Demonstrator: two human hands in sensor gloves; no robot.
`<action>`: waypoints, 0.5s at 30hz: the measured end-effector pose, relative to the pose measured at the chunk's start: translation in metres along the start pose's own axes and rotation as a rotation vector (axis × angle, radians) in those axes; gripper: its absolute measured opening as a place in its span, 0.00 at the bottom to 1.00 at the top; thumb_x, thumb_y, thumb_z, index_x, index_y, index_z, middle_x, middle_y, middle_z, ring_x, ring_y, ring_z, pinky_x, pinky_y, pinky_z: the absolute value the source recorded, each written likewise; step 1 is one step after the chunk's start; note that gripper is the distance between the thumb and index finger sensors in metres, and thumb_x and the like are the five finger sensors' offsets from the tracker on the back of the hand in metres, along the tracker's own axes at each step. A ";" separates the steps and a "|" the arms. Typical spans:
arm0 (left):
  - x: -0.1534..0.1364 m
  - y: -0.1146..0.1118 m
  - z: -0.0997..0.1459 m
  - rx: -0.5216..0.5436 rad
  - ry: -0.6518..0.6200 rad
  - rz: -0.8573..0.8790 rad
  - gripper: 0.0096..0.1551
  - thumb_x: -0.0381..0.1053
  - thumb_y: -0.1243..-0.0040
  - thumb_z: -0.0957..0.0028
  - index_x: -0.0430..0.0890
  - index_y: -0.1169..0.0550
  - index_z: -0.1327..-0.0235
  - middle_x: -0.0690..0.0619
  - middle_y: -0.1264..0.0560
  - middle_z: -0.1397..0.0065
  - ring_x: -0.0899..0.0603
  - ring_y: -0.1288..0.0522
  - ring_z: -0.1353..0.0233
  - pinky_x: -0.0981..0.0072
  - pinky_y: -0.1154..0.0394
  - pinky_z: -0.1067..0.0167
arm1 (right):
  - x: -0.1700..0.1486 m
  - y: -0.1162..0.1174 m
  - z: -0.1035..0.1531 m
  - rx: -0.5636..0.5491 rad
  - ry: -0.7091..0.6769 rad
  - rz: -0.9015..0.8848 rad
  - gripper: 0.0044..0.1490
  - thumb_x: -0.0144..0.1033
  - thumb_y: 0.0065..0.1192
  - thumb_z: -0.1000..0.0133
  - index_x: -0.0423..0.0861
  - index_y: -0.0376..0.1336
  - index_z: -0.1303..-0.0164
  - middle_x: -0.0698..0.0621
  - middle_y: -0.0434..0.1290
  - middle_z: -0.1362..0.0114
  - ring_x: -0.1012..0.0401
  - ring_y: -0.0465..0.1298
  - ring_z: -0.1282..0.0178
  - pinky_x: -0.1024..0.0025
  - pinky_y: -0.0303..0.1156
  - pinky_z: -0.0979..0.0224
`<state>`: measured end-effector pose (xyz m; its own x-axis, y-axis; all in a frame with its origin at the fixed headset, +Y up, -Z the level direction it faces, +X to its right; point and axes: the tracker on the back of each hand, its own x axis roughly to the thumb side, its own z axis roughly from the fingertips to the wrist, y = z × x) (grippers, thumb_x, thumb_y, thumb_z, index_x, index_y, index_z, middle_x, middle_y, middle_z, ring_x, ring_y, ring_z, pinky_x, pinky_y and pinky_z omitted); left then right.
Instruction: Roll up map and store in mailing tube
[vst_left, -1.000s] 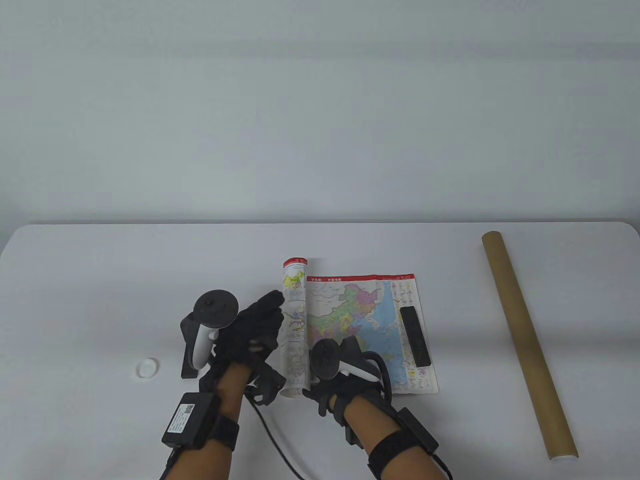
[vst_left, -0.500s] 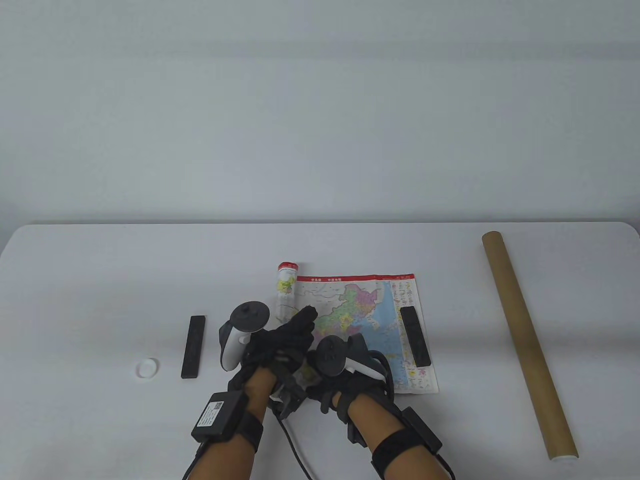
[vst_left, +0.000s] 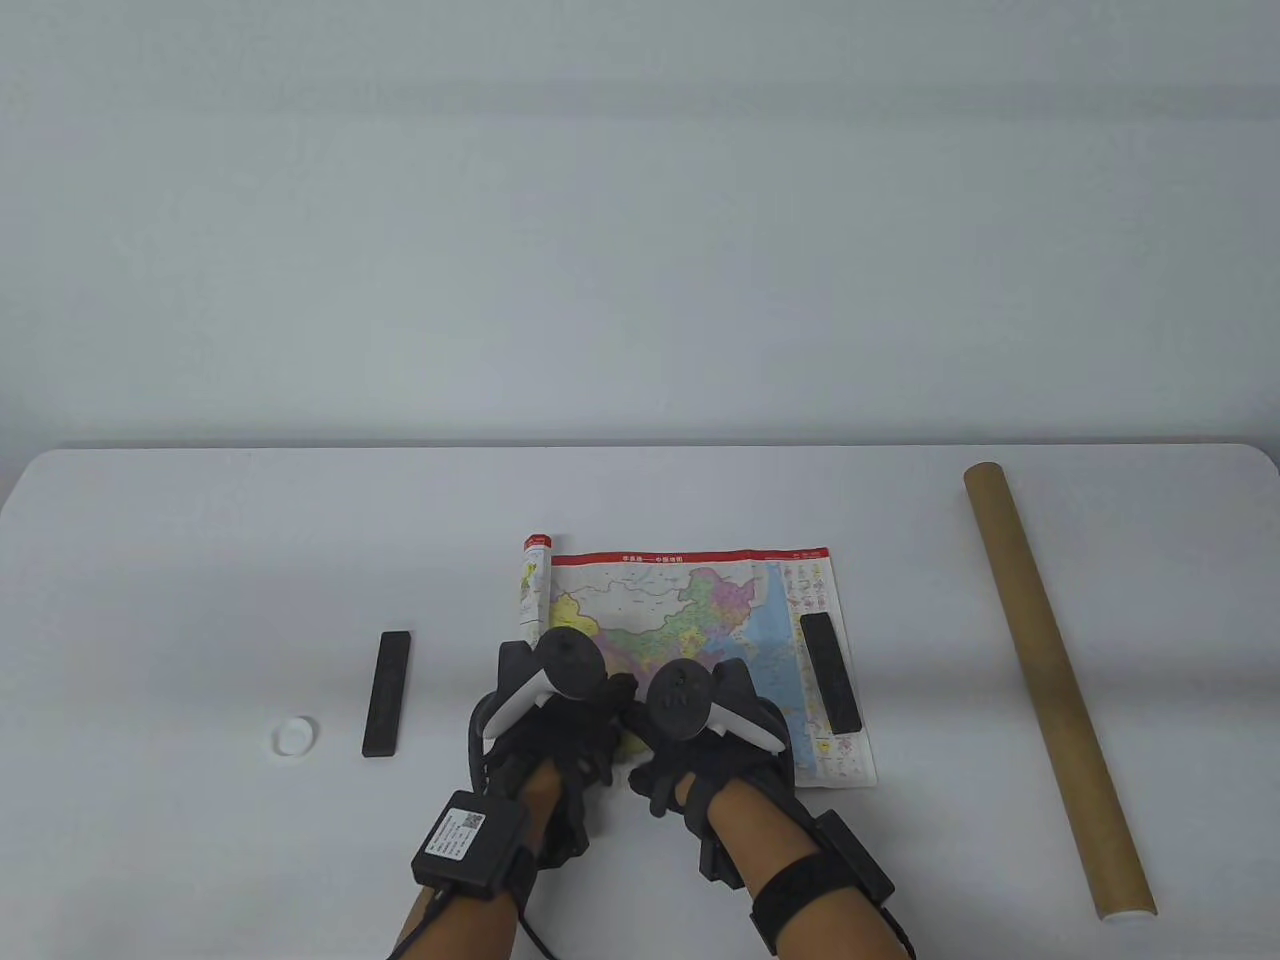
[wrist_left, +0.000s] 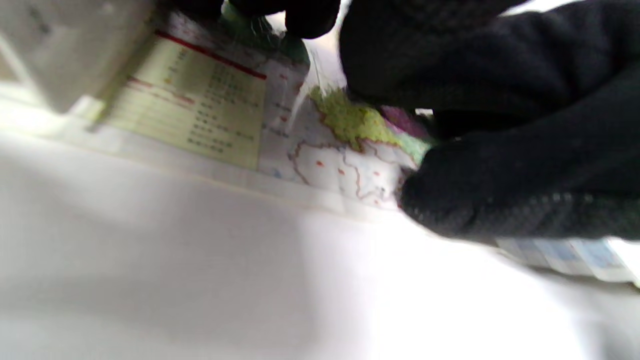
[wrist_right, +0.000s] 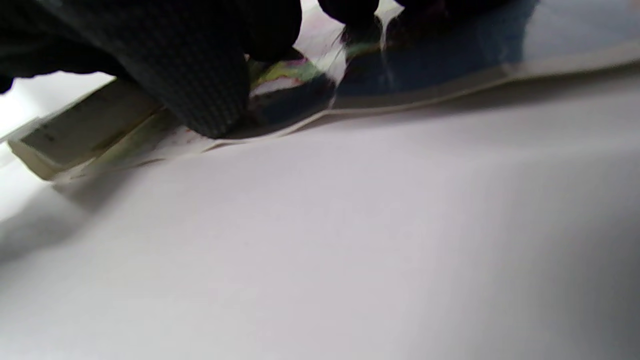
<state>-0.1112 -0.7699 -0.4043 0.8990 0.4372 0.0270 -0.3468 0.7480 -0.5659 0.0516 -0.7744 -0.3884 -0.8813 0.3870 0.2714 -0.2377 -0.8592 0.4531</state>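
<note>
Map (vst_left: 690, 610): lies mostly flat on the white table (vst_left: 200, 560), its printed face up, with only the left edge curled into a narrow roll (vst_left: 533, 580) that stands up from the sheet.
Left hand (vst_left: 560, 720): rests palm down on the near left part of the map, just right of the roll; in the left wrist view gloved fingers (wrist_left: 500, 200) press on the paper at its near edge. Whether the fingers are spread or together cannot be told, since the tracker covers them from above.
Right hand (vst_left: 700, 740): rests palm down on the map's near edge, just beside the left hand and almost touching it; in the right wrist view one fingertip (wrist_right: 200, 95) presses the sheet to the table where the edge lifts slightly. Its spread cannot be told either.
Right weight (vst_left: 832, 672): a black bar lying on the map near its right edge, lengthwise along that edge.
Left weight (vst_left: 386, 694): a matching black bar on the bare table, well left of the map.
Mailing tube (vst_left: 1055, 690): brown cardboard, lying on the table well right of the map, its near end showing a pale rim.
Cap (vst_left: 295, 737): small, white and round, on the table just left of the left weight.
</note>
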 end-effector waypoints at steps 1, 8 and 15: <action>0.001 -0.001 0.000 -0.011 0.007 -0.003 0.38 0.56 0.35 0.47 0.66 0.39 0.24 0.54 0.46 0.15 0.42 0.49 0.14 0.50 0.44 0.21 | -0.001 -0.001 0.000 -0.008 -0.002 -0.008 0.43 0.40 0.72 0.42 0.44 0.57 0.17 0.36 0.47 0.15 0.34 0.48 0.20 0.41 0.54 0.30; 0.006 -0.010 -0.001 -0.048 0.035 -0.108 0.45 0.63 0.29 0.52 0.65 0.39 0.23 0.57 0.51 0.15 0.42 0.55 0.14 0.50 0.48 0.20 | -0.013 -0.013 0.004 -0.055 -0.011 -0.059 0.38 0.33 0.71 0.43 0.36 0.62 0.22 0.35 0.54 0.17 0.36 0.55 0.20 0.42 0.60 0.29; 0.011 -0.012 -0.001 -0.048 0.040 -0.190 0.44 0.63 0.30 0.52 0.68 0.40 0.24 0.56 0.52 0.15 0.41 0.54 0.14 0.49 0.46 0.20 | -0.051 -0.050 0.023 -0.223 0.142 0.147 0.41 0.39 0.70 0.42 0.37 0.61 0.21 0.31 0.55 0.18 0.30 0.60 0.24 0.36 0.63 0.32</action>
<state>-0.0973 -0.7745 -0.3981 0.9571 0.2701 0.1050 -0.1580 0.7900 -0.5924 0.1182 -0.7436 -0.4060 -0.9574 0.2160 0.1915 -0.1734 -0.9608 0.2164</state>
